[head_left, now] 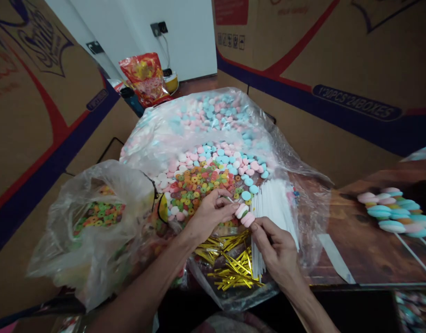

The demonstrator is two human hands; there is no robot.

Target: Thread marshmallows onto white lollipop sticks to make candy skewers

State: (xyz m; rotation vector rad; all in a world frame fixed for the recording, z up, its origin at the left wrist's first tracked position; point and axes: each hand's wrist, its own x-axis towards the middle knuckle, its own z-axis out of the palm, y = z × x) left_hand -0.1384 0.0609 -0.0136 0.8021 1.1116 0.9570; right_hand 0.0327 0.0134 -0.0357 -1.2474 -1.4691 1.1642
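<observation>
— Pink marshmallows, where are they against the big clear bag?
— At its near mouth, just over the open edge, held up between both hands: a few pink pieces stacked in a short slanted row, with something green between them
— And the hands?
— The left hand comes in over the bag's near left side, fingers clamped on the upper end of the row. A thin stick pokes out by its fingertips. The right hand is at the bag's near right side, thumb and forefinger pinched on the lower end
— What lies inside the bag?
— Pastel marshmallows in pink, blue and white fill the middle and far part. Coloured ring candies lie nearer, just beyond the left hand. A bundle of white sticks runs along the right, beside the right hand. Gold twist ties lie at the near edge, under both wrists
— Outside it?
— Left of the bag and touching it is a smaller plastic bag with more rings. Right of it, well apart on the wooden table, lie finished skewers. Beyond its far side is a red packet by the wall
</observation>
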